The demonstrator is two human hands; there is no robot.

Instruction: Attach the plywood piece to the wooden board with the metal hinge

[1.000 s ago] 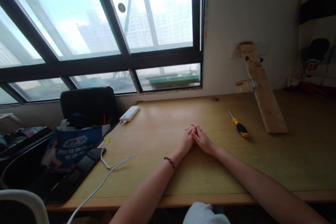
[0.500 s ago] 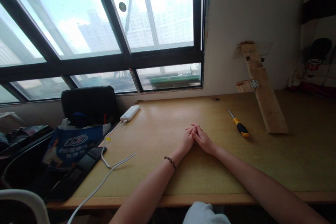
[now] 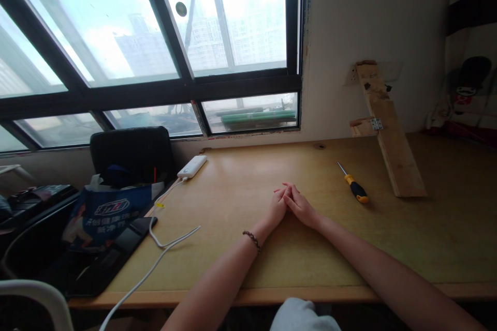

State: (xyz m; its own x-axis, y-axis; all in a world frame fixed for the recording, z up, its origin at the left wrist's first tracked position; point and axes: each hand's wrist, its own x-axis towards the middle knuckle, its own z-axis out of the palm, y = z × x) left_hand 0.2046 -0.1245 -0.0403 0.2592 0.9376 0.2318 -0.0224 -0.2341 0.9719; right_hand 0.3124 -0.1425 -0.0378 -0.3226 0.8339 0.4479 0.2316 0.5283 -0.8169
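My left hand [image 3: 277,206] and my right hand [image 3: 303,209] rest clasped together on the wooden table [image 3: 233,264], fingers interlaced. Both are closed on each other, and no object shows between them; the palms are hidden. A dark beaded bracelet [image 3: 252,241] circles my left wrist. To the right of my hands lies a screwdriver [image 3: 355,188] with a yellow and black handle, its tip pointing away to the upper left. Farther right, a wooden board [image 3: 399,150] leans against the wall, with a short wood piece [image 3: 362,128] joined to it by a metal hinge [image 3: 376,123].
A white power bank [image 3: 192,167] sits at the table's left edge, with a white cable [image 3: 171,244] trailing over the front. On the left stand a dark chair [image 3: 132,152], a blue bag [image 3: 104,212] and a black flat object [image 3: 116,253]. Windows [image 3: 240,20] line the back.
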